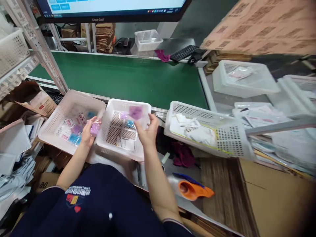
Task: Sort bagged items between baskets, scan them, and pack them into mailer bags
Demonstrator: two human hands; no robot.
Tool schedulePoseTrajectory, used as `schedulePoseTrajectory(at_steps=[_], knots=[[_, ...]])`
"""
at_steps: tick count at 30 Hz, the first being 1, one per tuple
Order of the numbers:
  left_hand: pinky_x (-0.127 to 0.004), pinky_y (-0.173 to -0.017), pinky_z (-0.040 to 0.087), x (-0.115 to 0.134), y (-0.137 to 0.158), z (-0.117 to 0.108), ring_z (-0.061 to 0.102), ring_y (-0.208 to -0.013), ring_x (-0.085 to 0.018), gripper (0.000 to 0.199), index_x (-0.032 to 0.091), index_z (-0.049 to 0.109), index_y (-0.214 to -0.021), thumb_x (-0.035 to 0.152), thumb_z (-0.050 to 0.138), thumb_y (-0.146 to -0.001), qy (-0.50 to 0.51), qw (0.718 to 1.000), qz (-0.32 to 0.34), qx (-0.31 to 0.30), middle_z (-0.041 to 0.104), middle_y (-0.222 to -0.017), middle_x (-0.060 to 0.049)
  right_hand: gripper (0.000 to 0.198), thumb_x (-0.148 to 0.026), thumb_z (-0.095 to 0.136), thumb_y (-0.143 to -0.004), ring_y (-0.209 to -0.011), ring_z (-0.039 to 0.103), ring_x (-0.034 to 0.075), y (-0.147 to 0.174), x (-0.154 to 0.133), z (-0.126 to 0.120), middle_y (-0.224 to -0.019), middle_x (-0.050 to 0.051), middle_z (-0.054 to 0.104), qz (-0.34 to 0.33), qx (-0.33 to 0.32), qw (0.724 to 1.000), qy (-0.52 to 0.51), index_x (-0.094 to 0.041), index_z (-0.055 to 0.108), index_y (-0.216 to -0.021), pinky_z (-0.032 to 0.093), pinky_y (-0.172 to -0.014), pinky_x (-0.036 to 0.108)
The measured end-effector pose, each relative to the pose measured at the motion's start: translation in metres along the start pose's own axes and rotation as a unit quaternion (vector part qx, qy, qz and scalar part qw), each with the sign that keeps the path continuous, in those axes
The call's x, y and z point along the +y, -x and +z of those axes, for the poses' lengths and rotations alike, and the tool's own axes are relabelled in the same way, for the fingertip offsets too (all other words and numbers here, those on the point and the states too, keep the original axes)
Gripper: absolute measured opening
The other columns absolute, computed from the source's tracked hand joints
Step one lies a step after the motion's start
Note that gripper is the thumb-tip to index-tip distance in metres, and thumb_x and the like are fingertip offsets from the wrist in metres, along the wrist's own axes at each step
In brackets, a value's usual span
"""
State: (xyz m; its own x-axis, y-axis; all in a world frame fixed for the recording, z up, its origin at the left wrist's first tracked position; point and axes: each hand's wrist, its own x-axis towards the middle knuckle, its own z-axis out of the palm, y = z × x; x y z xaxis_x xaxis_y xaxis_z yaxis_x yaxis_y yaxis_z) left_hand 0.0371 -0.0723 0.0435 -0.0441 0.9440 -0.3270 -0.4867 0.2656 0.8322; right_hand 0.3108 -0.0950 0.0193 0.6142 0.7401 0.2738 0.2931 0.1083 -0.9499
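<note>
My left hand [88, 133] is closed around a small clear packet with purple contents [95, 127], at the right side of the left white basket [50, 123]. In that basket lie other packets with purple and blue contents and printed labels. Over the right side of the middle white basket [102, 140] is my right hand [148, 131], its thumb and fingers apart. A blurred purple packet [136, 112] is just left of its fingers; whether they touch is unclear. A blue packet [129, 123], a pale purple packet [123, 115] and a white label [126, 144] are inside the middle basket.
Behind the baskets runs a green conveyor belt [128, 75], with a monitor [113, 11] above. To the right, a long white basket [229, 131] holds white papers. An orange tape dispenser-like object [191, 190] lies near the front edge. A metal post [45, 52] rises at left.
</note>
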Motion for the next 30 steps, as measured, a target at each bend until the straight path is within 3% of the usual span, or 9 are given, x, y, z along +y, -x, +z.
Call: schedulePoseTrajectory(at_steps=[3,6,11,14,17,21,24,26,30], knots=[[-0.033,-0.115,0.059,-0.024,0.009,0.009,0.075,-0.136,-0.023,0.030,0.022,0.083,-0.119,0.045,0.073,-0.102,-0.061,0.998,0.008,-0.034,0.083,-0.135,-0.011,0.087,-0.073,0.086,-0.072,-0.141,0.067,0.038,0.051,0.014,0.027,-0.149,0.018,0.066,0.182,-0.180,0.961,-0.110,-0.028,0.059,-0.141,0.066,-0.105,0.056],[-0.041,-0.132,0.048,-0.035,0.006,0.009,0.069,-0.147,-0.029,0.026,0.023,0.087,-0.113,0.042,0.072,-0.102,-0.190,0.976,0.009,-0.104,0.082,-0.142,-0.012,0.081,-0.069,0.095,-0.070,-0.100,0.077,0.027,0.087,0.008,0.038,-0.118,0.008,0.078,0.284,-0.313,0.883,-0.202,-0.029,0.066,-0.135,0.068,-0.082,0.041],[-0.054,-0.141,0.030,0.015,-0.034,-0.041,0.051,-0.164,-0.039,0.055,0.023,0.080,-0.140,0.035,0.087,-0.087,-0.440,0.886,0.119,-0.086,0.067,-0.165,-0.017,0.072,-0.058,0.110,-0.044,-0.072,0.068,0.017,0.078,0.006,0.020,-0.084,0.001,0.075,0.321,-0.220,0.900,-0.194,-0.024,0.075,-0.097,0.059,-0.064,0.030],[-0.071,-0.137,0.026,0.047,-0.050,-0.086,0.030,-0.172,-0.053,0.095,0.026,0.080,-0.141,0.011,0.100,-0.049,-0.600,0.791,0.041,-0.110,0.053,-0.177,-0.021,0.073,-0.053,0.112,-0.036,-0.069,0.068,0.018,0.065,0.011,0.008,-0.078,0.000,0.075,0.335,-0.195,0.901,-0.193,-0.024,0.075,-0.091,0.057,-0.062,0.030],[-0.072,-0.130,0.036,0.049,-0.048,-0.118,0.037,-0.165,-0.057,0.090,0.024,0.083,-0.125,-0.001,0.095,-0.039,-0.671,0.720,-0.048,-0.167,0.063,-0.166,-0.022,0.072,-0.051,0.113,-0.034,-0.071,0.068,0.018,0.067,0.014,0.007,-0.080,0.000,0.076,0.342,-0.195,0.897,-0.200,-0.025,0.076,-0.090,0.058,-0.063,0.029],[-0.050,-0.123,0.049,0.031,-0.036,-0.135,0.055,-0.149,-0.047,0.047,0.021,0.077,-0.099,0.009,0.092,-0.057,-0.676,0.713,0.014,-0.183,0.075,-0.135,-0.019,0.072,-0.058,0.112,-0.035,-0.069,0.066,0.017,0.086,0.012,0.017,-0.077,-0.001,0.074,0.365,-0.219,0.882,-0.202,-0.025,0.075,-0.087,0.057,-0.061,0.030],[-0.046,-0.113,0.054,0.032,-0.034,-0.137,0.068,-0.130,-0.044,0.035,0.023,0.072,-0.085,0.008,0.087,-0.058,-0.705,0.679,0.017,-0.204,0.077,-0.113,-0.015,0.074,-0.062,0.112,-0.035,-0.072,0.066,0.017,0.095,0.012,0.017,-0.080,0.000,0.075,0.377,-0.237,0.872,-0.201,-0.024,0.077,-0.088,0.057,-0.063,0.030],[-0.045,-0.107,0.058,0.044,-0.038,-0.136,0.073,-0.115,-0.040,0.032,0.023,0.070,-0.081,0.009,0.086,-0.057,-0.708,0.681,0.019,-0.185,0.076,-0.100,-0.011,0.074,-0.061,0.112,-0.035,-0.075,0.067,0.017,0.094,0.014,0.013,-0.084,0.000,0.077,0.384,-0.239,0.869,-0.201,-0.024,0.078,-0.088,0.057,-0.065,0.029],[-0.043,-0.104,0.059,0.068,-0.046,-0.125,0.073,-0.114,-0.034,0.043,0.018,0.075,-0.116,0.019,0.080,-0.073,-0.679,0.722,0.084,-0.106,0.077,-0.115,-0.010,0.064,-0.061,0.112,-0.042,-0.063,0.057,0.012,0.087,0.011,0.011,-0.075,-0.002,0.072,0.385,-0.265,0.852,-0.234,-0.023,0.079,-0.082,0.050,-0.060,0.025]])
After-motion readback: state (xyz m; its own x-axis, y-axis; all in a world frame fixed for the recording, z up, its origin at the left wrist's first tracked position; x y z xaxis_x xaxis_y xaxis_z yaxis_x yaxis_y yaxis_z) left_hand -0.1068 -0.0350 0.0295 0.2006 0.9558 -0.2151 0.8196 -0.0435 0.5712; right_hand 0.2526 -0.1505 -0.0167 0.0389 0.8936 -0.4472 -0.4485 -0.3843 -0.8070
